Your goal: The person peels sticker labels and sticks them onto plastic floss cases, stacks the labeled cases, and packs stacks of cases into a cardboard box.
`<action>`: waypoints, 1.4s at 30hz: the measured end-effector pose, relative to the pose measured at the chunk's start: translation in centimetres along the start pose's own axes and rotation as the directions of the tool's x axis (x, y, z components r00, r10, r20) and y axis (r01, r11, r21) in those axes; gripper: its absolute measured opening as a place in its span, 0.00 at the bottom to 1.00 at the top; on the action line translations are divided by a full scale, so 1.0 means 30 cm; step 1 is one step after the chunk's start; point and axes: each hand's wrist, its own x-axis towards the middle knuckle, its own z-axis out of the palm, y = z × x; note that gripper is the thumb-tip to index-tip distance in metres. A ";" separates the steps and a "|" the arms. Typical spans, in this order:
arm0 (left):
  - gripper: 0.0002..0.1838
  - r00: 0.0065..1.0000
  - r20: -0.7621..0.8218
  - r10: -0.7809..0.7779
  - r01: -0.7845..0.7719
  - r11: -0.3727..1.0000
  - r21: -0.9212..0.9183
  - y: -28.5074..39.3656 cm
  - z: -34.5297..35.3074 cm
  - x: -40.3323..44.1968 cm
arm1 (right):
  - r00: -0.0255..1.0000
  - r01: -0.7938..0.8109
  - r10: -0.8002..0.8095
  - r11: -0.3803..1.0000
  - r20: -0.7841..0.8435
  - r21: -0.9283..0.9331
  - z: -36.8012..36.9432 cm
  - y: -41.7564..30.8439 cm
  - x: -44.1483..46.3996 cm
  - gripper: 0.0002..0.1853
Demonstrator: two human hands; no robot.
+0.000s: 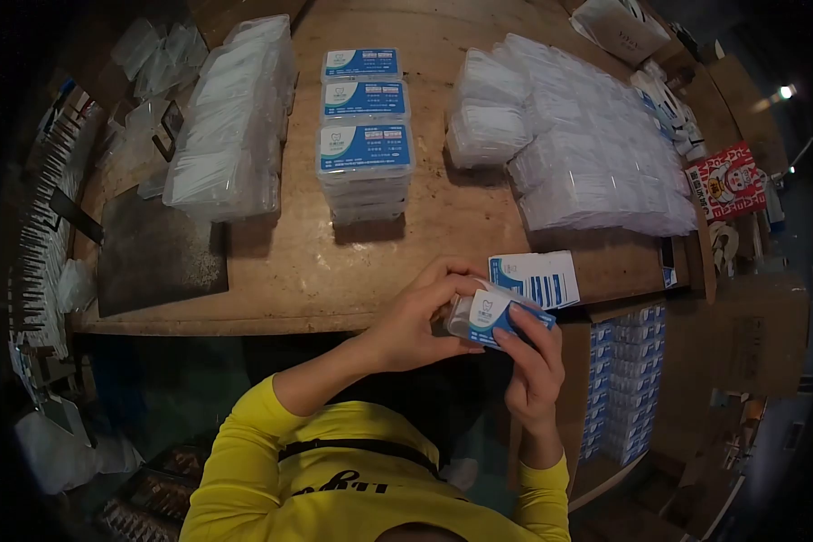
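Note:
My left hand (417, 318) grips the left end of a small clear plastic box, its thumb and fingers around the edge. Fingers of my right hand (535, 354) press a blue-and-white label card (490, 311) against the front of this box, above the table's front edge. Just behind it lies a stack of label cards (535, 278) with blue print, close to the table edge. Farther back in the middle stand stacks of boxes with blue labels (365, 148).
Clear boxes with white contents (226, 117) are piled at the left, more clear boxes (596, 172) at the right. A dark mat (163, 248) lies front left. Below right, a carton (623, 388) holds labelled boxes. A red printed packet (730, 183) sits far right.

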 end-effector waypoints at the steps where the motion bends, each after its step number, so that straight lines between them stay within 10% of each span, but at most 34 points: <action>1: 0.31 1.000 -0.019 -0.009 0.008 0.997 -0.070 0.000 0.005 -0.010 | 1.000 0.016 -0.016 1.000 0.023 -0.009 0.004 -0.001 0.001 0.17; 24: 0.35 0.995 -0.095 -0.003 -0.020 0.972 -0.234 0.013 0.021 -0.043 | 0.985 0.065 -0.047 0.992 0.164 -0.110 0.001 -0.009 -0.007 0.19; 27: 0.24 0.997 -0.061 0.052 -0.041 0.985 0.166 0.006 -0.026 -0.057 | 0.943 0.042 0.041 0.969 0.331 -0.241 0.010 -0.023 0.002 0.23; 34: 0.20 0.948 -0.309 0.078 0.040 0.932 0.359 -0.023 -0.179 -0.111 | 0.885 -0.138 0.336 0.851 0.322 -0.507 0.060 0.147 -0.096 0.31; 42: 0.20 0.852 -0.394 0.344 0.238 0.415 0.878 -0.047 -0.231 -0.122 | 0.935 -0.040 0.230 0.827 0.272 -0.561 0.051 0.255 -0.140 0.24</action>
